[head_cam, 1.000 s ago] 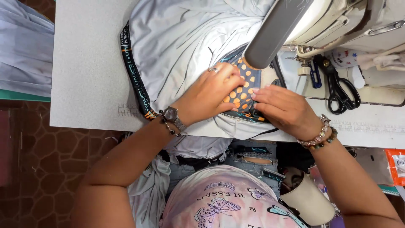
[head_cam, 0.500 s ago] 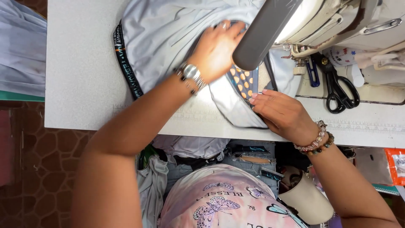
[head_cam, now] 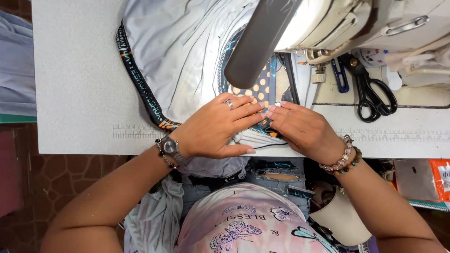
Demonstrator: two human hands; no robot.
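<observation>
A light grey garment (head_cam: 183, 56) lies spread on the white sewing table (head_cam: 79, 75), with a dark patch of orange-dotted fabric (head_cam: 260, 89) near the machine's needle. My left hand (head_cam: 218, 126) presses flat on the fabric at the table's front edge, fingers pointing right. My right hand (head_cam: 300, 129) lies flat beside it, fingertips meeting the left hand's over the dotted piece. The white sewing machine (head_cam: 356, 23) stands over the cloth, and its grey arm (head_cam: 260, 42) hides part of the seam.
Black scissors (head_cam: 372, 96) and a blue-handled tool (head_cam: 340, 75) lie on the machine bed at right. A black printed strap (head_cam: 140, 89) edges the garment at left. A ruler scale (head_cam: 133, 131) runs along the table front. More grey cloth hangs below the table.
My left hand, which reached far up onto the grey garment half a second ago, has come back down to the front edge beside my right hand. The cloth has shifted under the machine.
</observation>
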